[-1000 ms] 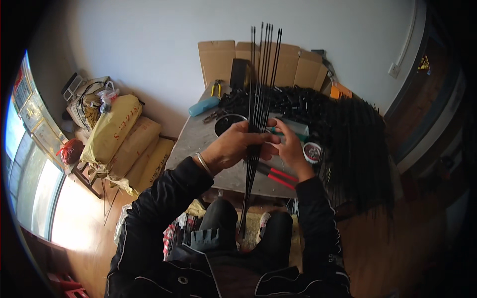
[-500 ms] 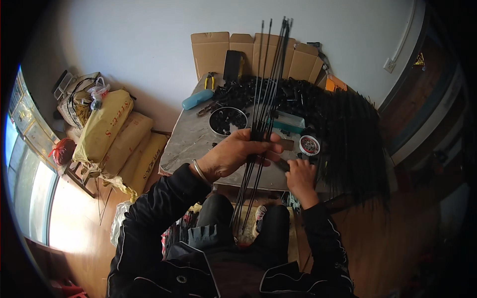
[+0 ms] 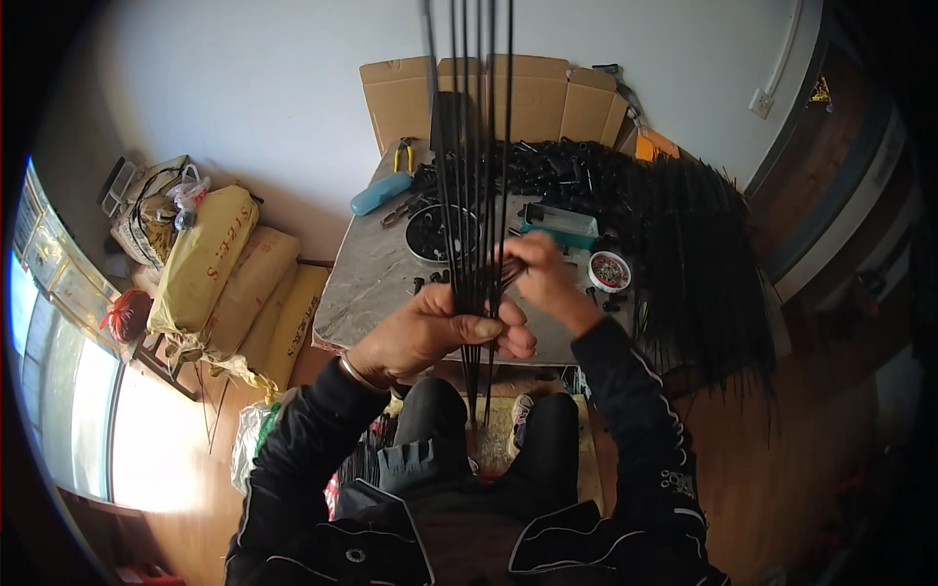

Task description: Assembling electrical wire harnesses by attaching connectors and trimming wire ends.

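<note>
While left hand (image 3: 425,334) grips rods (image 3: 472,264) | near table edge (image 3: 330,339) | right hand (image 3: 549,281) unclear

Room on my left, crowding on my right.
I could slide in low over the grey tabletop (image 3: 357,288), between its left edge and the round pan (image 3: 427,258). The upright black rods (image 3: 471,195) in my left hand (image 3: 430,337) fence off the middle, rising in front of the pan and the cardboard (image 3: 401,107), and my right hand (image 3: 540,278) crowds their right side. Beyond it, the teal tray (image 3: 562,240) and white tub (image 3: 608,289) narrow the way; a dark stringy pile (image 3: 699,264) blocks the far right, a heap of black parts (image 3: 567,171) the back.
</note>
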{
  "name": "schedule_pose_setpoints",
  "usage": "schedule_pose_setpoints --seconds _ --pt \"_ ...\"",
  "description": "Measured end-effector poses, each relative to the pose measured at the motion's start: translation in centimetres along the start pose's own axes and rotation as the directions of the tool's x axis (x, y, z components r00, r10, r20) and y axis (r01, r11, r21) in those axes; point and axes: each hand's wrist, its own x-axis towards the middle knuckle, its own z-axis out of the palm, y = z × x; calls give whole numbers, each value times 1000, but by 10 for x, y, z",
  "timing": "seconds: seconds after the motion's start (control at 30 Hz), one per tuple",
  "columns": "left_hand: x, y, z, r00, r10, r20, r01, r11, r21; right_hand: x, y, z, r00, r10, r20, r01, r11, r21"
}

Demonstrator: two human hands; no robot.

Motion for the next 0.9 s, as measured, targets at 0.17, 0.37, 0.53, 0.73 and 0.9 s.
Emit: schedule_pose_setpoints --seconds 0.17,0.37,0.53,0.73,0.9 --pt "0 -110 -32 981 -79 -176 64 994 -89 7 36 1 936 340 93 -208 746 -633" --pt "3 -153 -52 944 -239 -227 190 958 -216 -1 -20 -50 882 155 445 -468 392 792" --pt "7 -157 -50 950 -253 -182 217 957 -193 14 -66 -11 870 384 309 -420 251 872" --pt "-1 -158 -41 944 -252 -211 231 965 -121 -3 -64 -8 880 331 340 -436 281 855" --pt "-30 -138 -22 700 192 -688 70 940 333 -13 -72 -7 909 334 248 -381 428 820"
